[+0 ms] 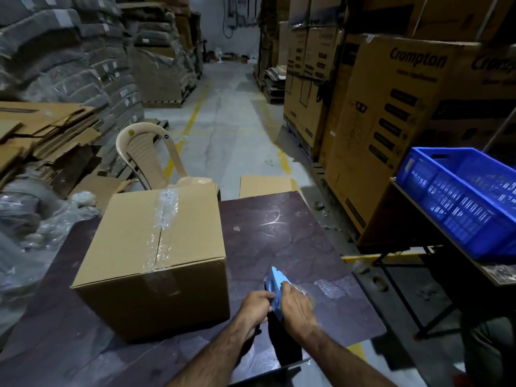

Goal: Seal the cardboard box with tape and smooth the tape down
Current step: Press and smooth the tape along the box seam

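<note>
Blue plastic is showing between both hands, where a tape dispenser [277, 284] is being held low over the dark table [293, 233]. The left hand [257, 303] is curling its fingers round the dispenser's left side and the right hand [297, 307] is gripping its right side, so both are closing on the same tool, whose pointed end is tilting up and away from the person. Just to the left, apart from the hands, the cardboard box [156, 275] is standing on the table with its flaps closed. A strip of clear tape [163, 219] is running along the top seam and folding over the near edge, lying wrinkled in places. Behind the box a beige plastic chair [148, 155] is facing away. To the right a blue crate [458, 202] is sitting on a side table [497, 277], tall printed cartons [391, 121] are rising behind it, and flattened cardboard [42, 129] is piling up at the far left
</note>
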`<state>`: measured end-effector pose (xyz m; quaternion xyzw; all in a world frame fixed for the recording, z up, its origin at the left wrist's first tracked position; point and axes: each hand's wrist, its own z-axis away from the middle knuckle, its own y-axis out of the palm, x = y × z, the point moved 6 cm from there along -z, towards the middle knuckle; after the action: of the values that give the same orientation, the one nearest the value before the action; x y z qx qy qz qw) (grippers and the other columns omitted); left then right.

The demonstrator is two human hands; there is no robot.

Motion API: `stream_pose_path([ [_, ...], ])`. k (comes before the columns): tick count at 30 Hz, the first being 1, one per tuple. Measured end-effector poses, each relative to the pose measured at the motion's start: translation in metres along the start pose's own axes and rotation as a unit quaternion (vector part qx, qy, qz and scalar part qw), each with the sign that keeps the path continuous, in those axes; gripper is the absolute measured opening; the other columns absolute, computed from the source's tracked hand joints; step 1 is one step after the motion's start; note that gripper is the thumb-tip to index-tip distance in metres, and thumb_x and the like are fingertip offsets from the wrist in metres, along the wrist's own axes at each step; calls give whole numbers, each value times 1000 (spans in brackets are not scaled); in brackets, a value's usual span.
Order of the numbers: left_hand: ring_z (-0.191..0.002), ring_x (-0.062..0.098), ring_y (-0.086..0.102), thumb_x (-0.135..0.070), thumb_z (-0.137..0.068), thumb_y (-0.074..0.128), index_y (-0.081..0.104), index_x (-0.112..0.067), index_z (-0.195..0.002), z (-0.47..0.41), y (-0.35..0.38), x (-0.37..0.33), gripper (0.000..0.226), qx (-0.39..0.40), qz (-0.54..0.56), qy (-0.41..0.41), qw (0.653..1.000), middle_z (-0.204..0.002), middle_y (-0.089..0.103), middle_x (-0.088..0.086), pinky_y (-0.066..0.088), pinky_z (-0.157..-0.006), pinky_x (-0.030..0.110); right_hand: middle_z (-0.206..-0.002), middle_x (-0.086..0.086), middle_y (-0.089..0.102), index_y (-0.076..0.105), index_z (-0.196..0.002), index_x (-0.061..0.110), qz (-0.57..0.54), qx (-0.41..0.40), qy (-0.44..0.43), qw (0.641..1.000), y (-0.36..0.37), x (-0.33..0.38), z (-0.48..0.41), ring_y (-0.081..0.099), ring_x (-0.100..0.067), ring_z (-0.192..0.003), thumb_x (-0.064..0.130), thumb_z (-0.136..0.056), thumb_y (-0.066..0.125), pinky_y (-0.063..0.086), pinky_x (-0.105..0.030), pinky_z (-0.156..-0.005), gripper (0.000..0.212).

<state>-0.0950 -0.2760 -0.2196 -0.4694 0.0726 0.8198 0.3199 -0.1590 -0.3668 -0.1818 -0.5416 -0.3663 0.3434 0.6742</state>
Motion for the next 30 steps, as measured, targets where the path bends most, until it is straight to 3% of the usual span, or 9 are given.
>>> stream_pose_path([
  [2, -38, 9, 36, 4, -88, 28, 64, -23, -99, 2, 0, 0, 46, 16, 7, -7, 1000, -56, 46, 0, 23, -37, 13, -115, -8, 61, 39, -124, 10, -4, -2, -13, 1000, 1, 2, -3, 60, -26, -108, 26, -84, 61, 44, -37, -89, 48],
  [8, -39, 12, 27, -30, -85, 41, 65, -20, -79, 3, 5, 8, 27, 32, 36, -49, 998, -45, 39, -8, 20, -53, 24, -125, -11, 54, 35, -126, 10, -126, 70, -23, 989, 9, -3, -2, 53, -29, -115, 8, -76, 68, 41, -35, -93, 60],
  [14, -45, 13, 30, -19, -86, 35, 71, -17, -97, 14, -1, 6, 37, 45, 16, -32, 998, -46, 40, -8, 21, -54, 25, -127, -11, 53, 36, -127, 8, -183, 112, -28, 976, 14, -1, 5, 52, -25, -115, 11, -79, 61, 40, -30, -97, 55],
  [17, -48, 13, 33, -14, -85, 32, 71, -20, -98, 18, -3, 3, 41, 44, 18, -34, 998, -46, 43, -7, 21, -54, 25, -130, -9, 50, 35, -129, 7, -192, 139, -4, 972, 16, -2, 7, 50, -24, -117, 10, -86, 55, 38, -29, -97, 48],
  [21, -47, 12, 34, -5, -84, 34, 69, -17, -89, 22, -3, -6, 38, 49, -11, -9, 999, -47, 43, -6, 23, -50, 23, -119, -11, 57, 42, -122, 7, -167, 122, -27, 978, 11, -3, 7, 55, -27, -109, 12, -78, 61, 44, -30, -87, 49],
  [23, -51, 13, 38, -12, -77, 39, 68, -17, -82, 12, -5, -2, 30, 41, -28, 1, 999, -56, 53, 3, 27, -55, 26, -110, -10, 59, 47, -112, 9, -170, 112, -31, 979, 7, -6, 5, 56, -27, -104, 14, -76, 59, 45, -31, -85, 39],
  [25, -62, 16, 52, -12, -79, 44, 70, -19, -83, -5, -7, 8, 27, 37, -53, 15, 998, -81, 70, 16, 35, -61, 27, -98, -7, 60, 50, -99, 14, -180, 88, -33, 979, 2, -11, 3, 58, -28, -98, 15, -74, 55, 47, -30, -82, 26],
  [27, -78, 22, 64, -9, -86, 46, 73, -19, -95, 8, -16, -4, 31, 31, -96, 36, 994, -98, 74, 10, 40, -67, 25, -101, -11, 64, 53, -108, 11, -196, 60, -28, 978, -10, -14, 4, 60, -30, -99, 20, -77, 55, 44, -24, -79, 32],
  [30, -86, 21, 63, -11, -95, 44, 70, -19, -102, 46, -31, -42, 29, 14, -132, 102, 986, -102, 71, 3, 43, -68, 26, -117, -15, 64, 52, -123, 3, -212, 21, -29, 977, -39, -13, 8, 58, -32, -110, 19, -82, 58, 41, -27, -81, 44],
])
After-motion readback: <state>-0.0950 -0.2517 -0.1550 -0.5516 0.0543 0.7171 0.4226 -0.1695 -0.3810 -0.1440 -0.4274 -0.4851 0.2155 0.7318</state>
